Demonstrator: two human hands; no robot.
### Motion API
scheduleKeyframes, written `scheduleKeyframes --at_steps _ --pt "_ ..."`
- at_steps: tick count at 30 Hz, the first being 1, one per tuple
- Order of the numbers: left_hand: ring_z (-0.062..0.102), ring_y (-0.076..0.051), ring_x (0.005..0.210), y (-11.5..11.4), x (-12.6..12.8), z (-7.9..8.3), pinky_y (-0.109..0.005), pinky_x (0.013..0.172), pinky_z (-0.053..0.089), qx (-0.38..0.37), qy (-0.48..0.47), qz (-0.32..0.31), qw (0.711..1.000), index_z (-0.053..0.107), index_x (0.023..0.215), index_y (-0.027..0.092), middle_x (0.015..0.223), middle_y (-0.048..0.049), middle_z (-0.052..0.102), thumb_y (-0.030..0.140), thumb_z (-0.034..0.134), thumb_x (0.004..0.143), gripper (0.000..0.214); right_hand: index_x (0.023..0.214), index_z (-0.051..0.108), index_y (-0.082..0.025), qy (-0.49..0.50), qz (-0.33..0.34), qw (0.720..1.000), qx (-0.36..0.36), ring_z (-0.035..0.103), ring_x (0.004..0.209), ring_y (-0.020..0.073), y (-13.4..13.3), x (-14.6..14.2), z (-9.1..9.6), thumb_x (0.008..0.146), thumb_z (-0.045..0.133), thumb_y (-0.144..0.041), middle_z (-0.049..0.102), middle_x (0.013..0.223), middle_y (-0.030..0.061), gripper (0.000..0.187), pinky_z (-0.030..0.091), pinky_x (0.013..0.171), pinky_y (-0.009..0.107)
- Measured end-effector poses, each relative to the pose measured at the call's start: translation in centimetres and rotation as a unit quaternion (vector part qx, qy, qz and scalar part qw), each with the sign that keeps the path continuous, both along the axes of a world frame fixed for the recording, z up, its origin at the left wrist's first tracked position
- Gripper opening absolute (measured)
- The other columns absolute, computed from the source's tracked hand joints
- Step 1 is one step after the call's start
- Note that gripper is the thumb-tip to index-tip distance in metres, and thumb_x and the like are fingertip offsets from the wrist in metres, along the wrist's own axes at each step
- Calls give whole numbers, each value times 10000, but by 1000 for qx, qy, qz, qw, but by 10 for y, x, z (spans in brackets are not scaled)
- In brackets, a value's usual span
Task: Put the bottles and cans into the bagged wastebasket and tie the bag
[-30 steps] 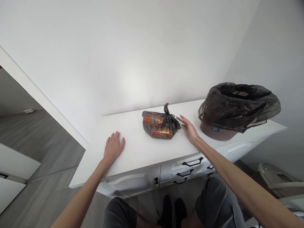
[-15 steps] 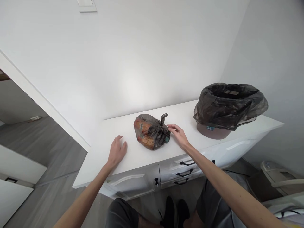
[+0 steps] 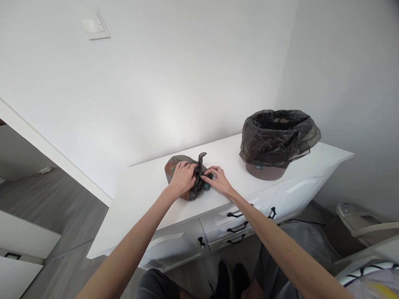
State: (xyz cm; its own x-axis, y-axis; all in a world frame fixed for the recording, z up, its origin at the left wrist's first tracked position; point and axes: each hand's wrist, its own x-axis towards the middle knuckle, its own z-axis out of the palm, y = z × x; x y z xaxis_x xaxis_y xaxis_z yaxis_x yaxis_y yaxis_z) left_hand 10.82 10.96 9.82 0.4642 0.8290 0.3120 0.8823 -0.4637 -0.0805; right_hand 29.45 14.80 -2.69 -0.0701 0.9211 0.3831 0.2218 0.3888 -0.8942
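Note:
A knotted dark see-through plastic garbage bag (image 3: 196,192) lies on the white cabinet top, with orange-brown contents showing through. My left hand (image 3: 182,177) rests over the bag's body, its curled fingers gripping the plastic beside the knot. From the other side, my right hand (image 3: 218,181) pinches the gathered plastic at the knot between thumb and fingers. One twisted tail of the bag sticks up behind the knot. The left hand hides much of the contents. To the right stands a brownish trash bin (image 3: 264,172) lined with a black bag (image 3: 274,143).
The white cabinet (image 3: 174,245) has dark handles along its front. A white wall (image 3: 156,83) rises behind it, carrying a light switch (image 3: 95,27). At lower right are a beige appliance (image 3: 358,224) and clear plastic. My feet are on the floor below.
My left hand has moved right from the bare cabinet top onto the bag and closed on it. My right hand now pinches at the knot. The view has shifted slightly.

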Motion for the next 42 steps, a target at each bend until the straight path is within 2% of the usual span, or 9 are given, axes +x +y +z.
scheduleKeyframes --at_steps 3,7,14,21,27,31,36,39,42 --pt "580 -345 1218 13 -1 3 -504 1118 393 -3 11 -5 1000 755 1143 178 1133 -123 773 90 557 814 393 933 775 -305 5 5 1000 6 463 1339 305 -2 -2 4 817 793 -538 551 1239 77 261 345 1209 501" --pt "609 -333 1123 10 -4 10 -518 1102 381 9 -9 8 1000 806 988 222 1018 -96 798 120 529 877 315 899 773 -302 27 13 999 16 472 1330 314 -2 -3 5 806 805 -520 547 1227 88 239 341 1205 521" --pt "628 -318 1170 15 -19 12 -520 1139 346 53 -142 88 985 813 990 287 1094 -47 806 252 566 939 254 889 738 -278 92 20 995 17 526 1254 288 1 -1 6 826 756 -502 587 1169 85 233 413 1139 491" --pt "741 -281 984 29 -57 16 -431 915 546 69 -348 239 904 793 1033 250 1046 -70 816 388 596 933 260 854 673 -249 151 -17 988 -22 590 1104 254 -2 -1 10 835 689 -446 585 1116 71 199 489 1048 449" --pt "761 -256 984 21 -66 18 -394 900 589 59 -444 266 854 759 1042 190 1078 -103 810 359 566 923 283 857 668 -246 143 -15 989 -28 592 1108 262 -4 -1 13 832 681 -442 586 1100 74 198 490 1036 445" --pt "749 -261 991 4 -61 19 -412 939 578 39 -434 220 873 748 983 216 1039 -79 807 360 583 897 235 911 682 -253 123 -6 992 -24 590 1119 259 -8 -1 17 800 713 -404 614 1131 65 189 440 1094 464" --pt "691 -276 1125 -15 -46 20 -436 1070 500 32 -391 143 909 701 1221 236 1129 -66 774 296 676 794 432 1150 728 -285 106 14 994 -5 595 1171 268 -11 0 19 797 770 -483 655 1250 72 406 451 1076 449" --pt "657 -315 1133 -19 -37 18 -492 1100 449 40 -334 126 933 698 1241 244 1097 -73 761 359 738 767 490 1067 760 -275 107 16 994 -16 604 1181 283 -16 -1 19 780 794 -537 672 1232 83 391 453 1070 453" --pt "642 -323 1100 -16 -36 13 -491 1060 453 49 -297 129 945 744 1087 252 1062 -81 754 435 708 827 319 959 744 -259 114 23 993 -20 609 1172 290 -27 -2 19 755 811 -545 683 1169 82 358 438 1084 466"
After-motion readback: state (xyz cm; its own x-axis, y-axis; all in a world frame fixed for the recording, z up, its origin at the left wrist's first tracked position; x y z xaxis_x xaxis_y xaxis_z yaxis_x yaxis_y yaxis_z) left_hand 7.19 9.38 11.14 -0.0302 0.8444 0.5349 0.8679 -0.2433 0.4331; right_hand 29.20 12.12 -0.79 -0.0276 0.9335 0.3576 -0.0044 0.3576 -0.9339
